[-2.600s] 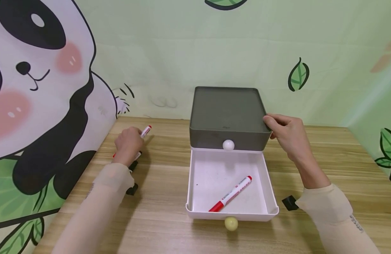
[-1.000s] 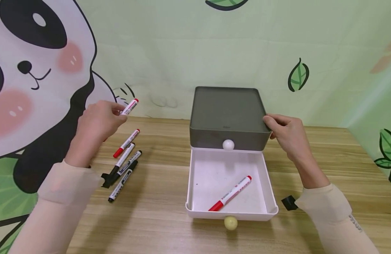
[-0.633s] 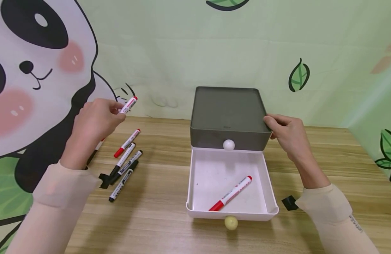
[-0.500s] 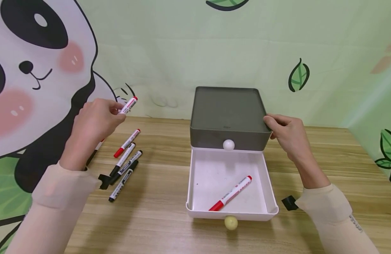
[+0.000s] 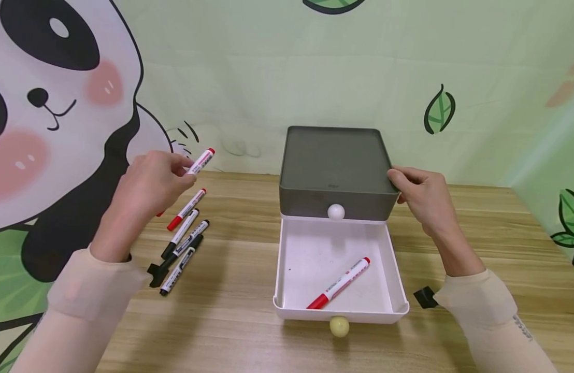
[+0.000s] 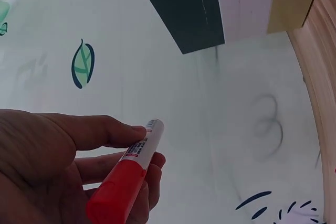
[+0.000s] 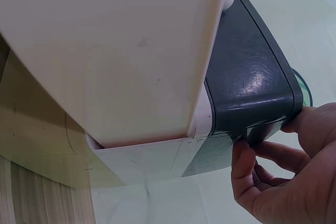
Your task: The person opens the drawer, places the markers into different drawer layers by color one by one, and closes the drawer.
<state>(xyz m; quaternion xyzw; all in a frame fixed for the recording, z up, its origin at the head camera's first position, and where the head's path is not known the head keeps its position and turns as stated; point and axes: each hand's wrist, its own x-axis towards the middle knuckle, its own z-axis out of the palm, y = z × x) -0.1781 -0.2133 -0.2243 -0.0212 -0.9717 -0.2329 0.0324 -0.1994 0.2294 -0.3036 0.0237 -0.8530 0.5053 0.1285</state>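
My left hand (image 5: pixel 149 184) holds a red-and-white marker (image 5: pixel 202 160) between thumb and fingers, above the left side of the table. In the left wrist view the marker's red cap (image 6: pixel 116 192) points toward the camera. My right hand (image 5: pixel 427 199) grips the right front corner of a dark grey drawer box (image 5: pixel 335 160), thumb on the upper rim and fingers curled at its side and underside. Below the box's front, a white drawer (image 5: pixel 310 248) is pulled out, with another red marker (image 5: pixel 340 282) lying slantwise in it.
Under my left wrist lie a red marker (image 5: pixel 186 210) and several black markers (image 5: pixel 182 265) on the wooden table (image 5: pixel 240 311). A white knob (image 5: pixel 335 212) and a yellow knob (image 5: pixel 339 327) stick out in front. Black pieces (image 5: pixel 425 297) hang near both cuffs. A printed cloth stands behind.
My left hand has risen from the markers on the table with a red marker, then shifted slightly right and down in the last half second. My right hand stays on the box corner.
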